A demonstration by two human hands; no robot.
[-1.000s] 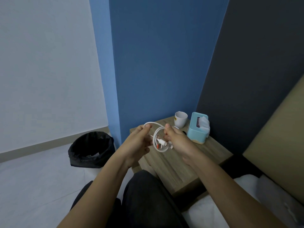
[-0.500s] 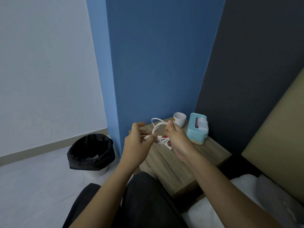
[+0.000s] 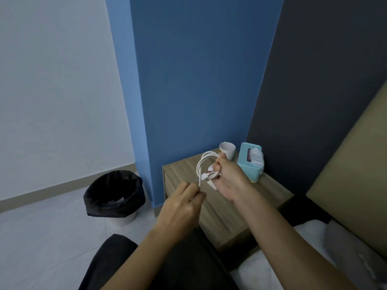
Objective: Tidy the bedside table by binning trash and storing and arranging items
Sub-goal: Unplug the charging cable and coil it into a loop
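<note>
A coiled white charging cable (image 3: 202, 166) hangs above the wooden bedside table (image 3: 222, 208). My right hand (image 3: 229, 176) grips the bundled loops from the right. My left hand (image 3: 181, 206) is lower and to the left, pinching the loose end of the cable between thumb and fingers. A white cup (image 3: 227, 150) and a light blue tissue box (image 3: 250, 164) stand at the back of the table.
A bin with a black liner (image 3: 114, 194) sits on the pale tiled floor left of the table. A blue wall column rises behind the table. The bed with white sheet (image 3: 272, 266) and tan headboard (image 3: 354, 185) lies to the right. My dark-trousered knee is below.
My left hand dropped down and away from the coil, drawing the cable's end out. My right hand kept its grip on the loops, which now stand more upright.
</note>
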